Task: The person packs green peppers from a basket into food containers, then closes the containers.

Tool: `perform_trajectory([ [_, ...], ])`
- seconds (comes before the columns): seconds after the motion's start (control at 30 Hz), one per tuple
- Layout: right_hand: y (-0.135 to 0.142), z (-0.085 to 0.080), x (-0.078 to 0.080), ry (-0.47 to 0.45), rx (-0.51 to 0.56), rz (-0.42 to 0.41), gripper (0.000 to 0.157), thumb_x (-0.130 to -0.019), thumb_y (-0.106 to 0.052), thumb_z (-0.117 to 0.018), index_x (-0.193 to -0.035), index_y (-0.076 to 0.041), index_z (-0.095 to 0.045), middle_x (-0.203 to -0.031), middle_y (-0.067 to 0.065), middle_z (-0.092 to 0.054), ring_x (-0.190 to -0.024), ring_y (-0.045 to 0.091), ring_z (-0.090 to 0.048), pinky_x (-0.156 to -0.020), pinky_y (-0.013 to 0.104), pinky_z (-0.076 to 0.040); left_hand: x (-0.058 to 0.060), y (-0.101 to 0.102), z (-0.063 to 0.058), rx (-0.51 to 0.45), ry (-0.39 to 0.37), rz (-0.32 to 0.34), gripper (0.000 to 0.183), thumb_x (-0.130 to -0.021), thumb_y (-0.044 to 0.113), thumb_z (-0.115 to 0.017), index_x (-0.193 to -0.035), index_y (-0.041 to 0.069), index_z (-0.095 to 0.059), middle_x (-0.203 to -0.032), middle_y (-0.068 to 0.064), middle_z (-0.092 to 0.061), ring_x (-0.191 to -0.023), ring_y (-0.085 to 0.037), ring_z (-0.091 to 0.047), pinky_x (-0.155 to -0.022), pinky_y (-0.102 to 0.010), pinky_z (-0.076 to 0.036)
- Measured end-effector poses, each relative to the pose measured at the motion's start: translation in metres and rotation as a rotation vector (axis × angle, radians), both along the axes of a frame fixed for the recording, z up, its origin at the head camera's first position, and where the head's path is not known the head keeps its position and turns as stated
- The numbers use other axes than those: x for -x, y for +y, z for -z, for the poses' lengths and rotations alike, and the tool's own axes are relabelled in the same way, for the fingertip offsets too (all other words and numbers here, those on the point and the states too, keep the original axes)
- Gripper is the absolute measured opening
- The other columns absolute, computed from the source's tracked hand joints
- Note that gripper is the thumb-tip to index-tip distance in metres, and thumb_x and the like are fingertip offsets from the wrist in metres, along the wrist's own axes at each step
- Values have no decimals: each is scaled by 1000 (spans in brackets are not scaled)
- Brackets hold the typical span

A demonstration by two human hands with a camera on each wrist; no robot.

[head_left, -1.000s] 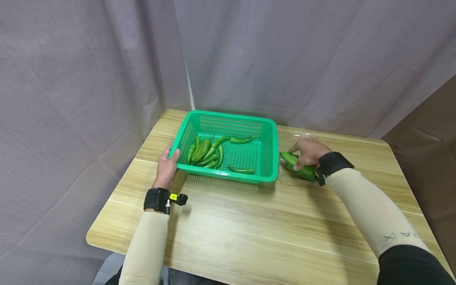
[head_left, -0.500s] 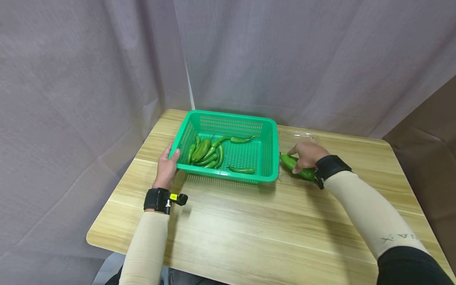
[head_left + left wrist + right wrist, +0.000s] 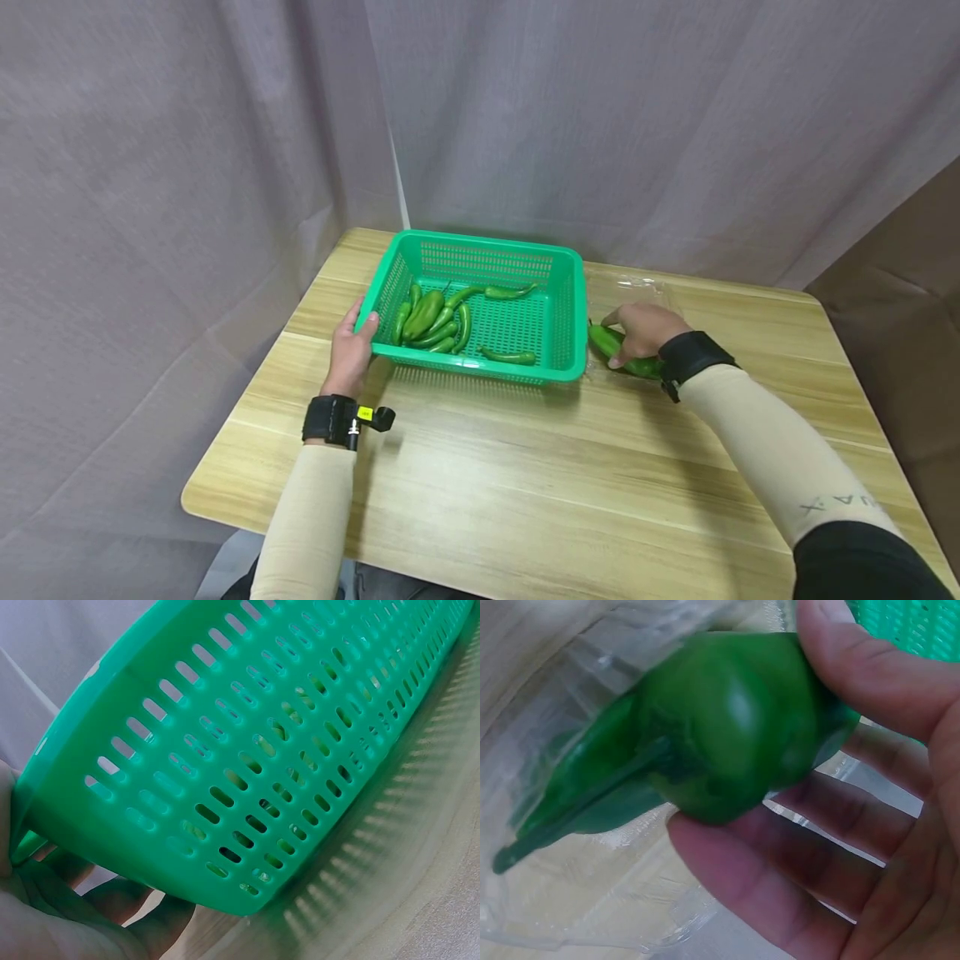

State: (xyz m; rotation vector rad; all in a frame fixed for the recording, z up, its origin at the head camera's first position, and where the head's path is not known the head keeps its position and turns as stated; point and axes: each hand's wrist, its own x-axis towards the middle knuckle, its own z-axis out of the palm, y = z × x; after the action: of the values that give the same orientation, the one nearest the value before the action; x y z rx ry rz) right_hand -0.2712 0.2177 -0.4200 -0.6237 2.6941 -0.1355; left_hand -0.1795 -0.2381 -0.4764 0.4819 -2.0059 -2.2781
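Note:
My left hand [image 3: 351,354] grips the left end of a green plastic basket [image 3: 487,367], thumb over the rim and fingers beneath it in the left wrist view. Several green peppers [image 3: 426,315] lie inside, mostly toward the left. On the right, my right hand [image 3: 647,327] holds a large green pepper [image 3: 735,720] between thumb and fingers, the stem pointing away from the palm. Behind it in the right wrist view shows another green pepper [image 3: 600,802]. Both overlap a clear plastic tray [image 3: 660,934] beside the basket.
The wooden table [image 3: 517,492] carries the basket and tray near its back edge. A grey curtain [image 3: 600,125] hangs behind and to the left, with a brown surface [image 3: 900,275] at the right. Black straps circle both wrists.
My right hand has shifted slightly left over the tray while holding the pepper, and more of the tray's back shows. My left hand and the basket have barely moved.

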Motion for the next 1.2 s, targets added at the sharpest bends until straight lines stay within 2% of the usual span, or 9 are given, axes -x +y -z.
perform_trajectory([
  [0.27, -2, 5, -7, 57, -43, -41, 80, -75, -29, -95, -140, 3, -62, -135, 26, -68, -115, 39, -68, -98, 60, -56, -1, 1, 0, 6, -1, 4, 61, -112, 25, -46, -167, 19, -22, -172, -7, -29, -155, -26, -36, -129, -39, -33],
  [0.53, 0, 6, -6, 42, -54, -22, 71, -82, -31, -90, -137, 4, -63, -118, 17, -73, -92, 26, -62, -81, 47, -54, -1, 1, 0, 13, 9, -3, 61, -112, 24, -47, -167, 17, -22, -173, -6, -27, -155, -27, -36, -129, -40, -34],
  [0.63, 1, 6, -5, 14, -45, -4, 60, -86, -23, -80, -137, 3, -63, -114, 17, -71, -90, 27, -59, -77, 44, -52, -1, 1, 0, 11, 14, 0, 61, -112, 23, -46, -167, 17, -22, -174, -6, -26, -156, -26, -36, -129, -40, -33],
  [0.77, 4, 5, -4, -25, -31, 27, 58, -81, -9, -67, -137, 3, -63, -114, 18, -69, -90, 30, -58, -74, 41, -50, -1, 1, 0, 20, 7, -1, 61, -112, 24, -46, -167, 18, -22, -173, -6, -27, -157, -26, -34, -130, -40, -31],
  [0.9, 5, 5, -4, -44, -24, 49, 57, -79, -5, -67, -136, 4, -63, -111, 17, -68, -89, 29, -57, -72, 38, -49, -1, 1, 0, 22, 1, -1, 61, -112, 25, -47, -167, 19, -23, -173, -5, -27, -157, -25, -34, -130, -39, -31],
  [1.03, 5, 6, -6, -30, -18, 60, 58, -81, -10, -73, -136, 5, -62, -112, 18, -69, -92, 31, -60, -76, 43, -53, -1, 1, 1, 20, 1, 1, 61, -112, 25, -47, -167, 19, -23, -174, -4, -26, -157, -25, -34, -130, -39, -32],
  [1.13, 5, 5, -8, -4, -21, 69, 66, -83, -19, -80, -140, 7, -58, -127, 27, -68, -108, 42, -65, -90, 56, -57, 0, 1, 1, 25, 4, 1, 61, -112, 25, -47, -167, 19, -23, -174, -4, -25, -157, -26, -34, -130, -40, -32],
  [1.2, 6, 6, -9, 11, -33, 84, 76, -83, -25, -83, -145, 7, -53, -139, 31, -61, -122, 50, -61, -99, 65, -54, 0, 0, 1, 25, 8, 2, 61, -112, 25, -47, -167, 18, -23, -174, -4, -25, -157, -26, -34, -130, -40, -33],
])
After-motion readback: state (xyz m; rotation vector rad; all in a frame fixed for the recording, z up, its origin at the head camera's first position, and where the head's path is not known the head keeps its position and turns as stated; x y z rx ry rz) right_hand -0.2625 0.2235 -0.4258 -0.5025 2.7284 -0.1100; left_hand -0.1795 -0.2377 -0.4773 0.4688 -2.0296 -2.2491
